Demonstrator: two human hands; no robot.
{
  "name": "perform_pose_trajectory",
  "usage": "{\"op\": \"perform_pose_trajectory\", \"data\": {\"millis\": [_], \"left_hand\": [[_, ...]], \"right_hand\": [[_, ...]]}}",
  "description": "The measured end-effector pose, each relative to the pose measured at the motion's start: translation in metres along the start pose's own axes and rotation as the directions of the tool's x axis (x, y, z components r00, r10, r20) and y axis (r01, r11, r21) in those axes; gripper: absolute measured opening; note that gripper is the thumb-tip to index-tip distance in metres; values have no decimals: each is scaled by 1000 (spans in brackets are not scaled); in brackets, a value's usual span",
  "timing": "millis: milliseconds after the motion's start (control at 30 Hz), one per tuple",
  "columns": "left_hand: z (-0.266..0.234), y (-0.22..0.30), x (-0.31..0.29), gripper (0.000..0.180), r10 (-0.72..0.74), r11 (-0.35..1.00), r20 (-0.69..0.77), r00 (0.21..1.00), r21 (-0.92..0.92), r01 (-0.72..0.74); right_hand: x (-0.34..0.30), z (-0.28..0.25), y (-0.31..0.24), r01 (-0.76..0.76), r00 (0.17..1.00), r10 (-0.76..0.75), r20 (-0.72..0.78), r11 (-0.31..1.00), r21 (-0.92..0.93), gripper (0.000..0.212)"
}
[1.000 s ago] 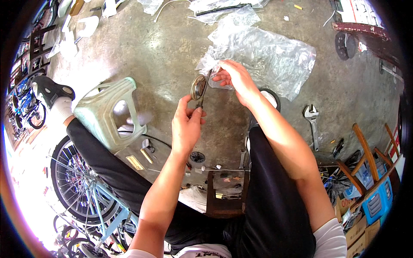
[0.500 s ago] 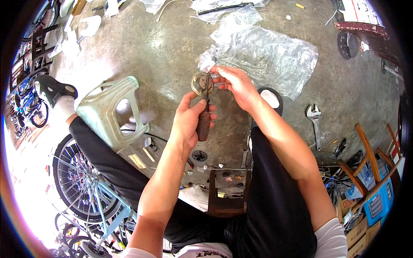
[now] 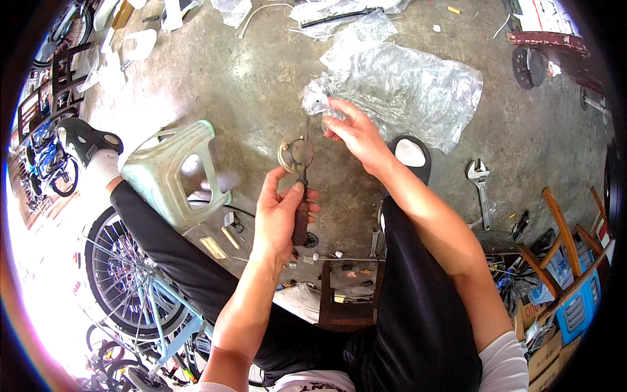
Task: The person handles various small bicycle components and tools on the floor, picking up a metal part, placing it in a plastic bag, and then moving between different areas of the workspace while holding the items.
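My left hand (image 3: pixel 277 212) is closed around the dark red-brown handle of a screwdriver (image 3: pixel 301 219), its blurred shaft pointing away from me. A round, brass-toned metal ring (image 3: pixel 285 157) is at my left fingertips, with the shaft crossing it. What fills the ring is too blurred to make out. Up and to the right, my right hand (image 3: pixel 356 137) is apart from the tool. Its index finger and thumb are spread, the other fingers curled, and nothing shows between them. Just beyond those fingertips lies the crumpled end of a clear plastic bag (image 3: pixel 418 85) on the floor.
A pale green plastic stool (image 3: pixel 163 163) is at left, near a light blue bicycle (image 3: pixel 160 294). An adjustable wrench (image 3: pixel 482 193) lies on the floor at right. A wooden frame (image 3: pixel 555 228) and blue plastic case (image 3: pixel 580 307) are beyond it. Small parts lie between my legs.
My left hand has drawn the screwdriver and ring toward me and slightly left. My right hand has come away from the shaft, its index finger and thumb now apart.
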State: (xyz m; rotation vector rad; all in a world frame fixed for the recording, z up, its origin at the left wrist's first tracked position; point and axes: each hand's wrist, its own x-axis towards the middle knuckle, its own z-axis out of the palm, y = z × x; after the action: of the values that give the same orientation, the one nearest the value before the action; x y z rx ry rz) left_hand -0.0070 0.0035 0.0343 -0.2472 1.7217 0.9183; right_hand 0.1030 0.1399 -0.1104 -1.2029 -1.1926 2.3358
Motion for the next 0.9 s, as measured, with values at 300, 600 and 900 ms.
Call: {"op": "perform_pose_trajectory", "data": {"millis": [300,600,900], "left_hand": [[-6,9,10,40,83,996,-54,995,41,-81],[-9,4,15,40,107,993,-83,991,61,-102],[-7,10,33,41,145,985,-78,986,108,-136]], "right_hand": [[18,17,0,-61,974,46,-223,996,-60,46],[25,13,1,-7,892,-215,-398,873,-487,11],[30,8,-18,115,946,-210,-248,930,-349,20]]}}
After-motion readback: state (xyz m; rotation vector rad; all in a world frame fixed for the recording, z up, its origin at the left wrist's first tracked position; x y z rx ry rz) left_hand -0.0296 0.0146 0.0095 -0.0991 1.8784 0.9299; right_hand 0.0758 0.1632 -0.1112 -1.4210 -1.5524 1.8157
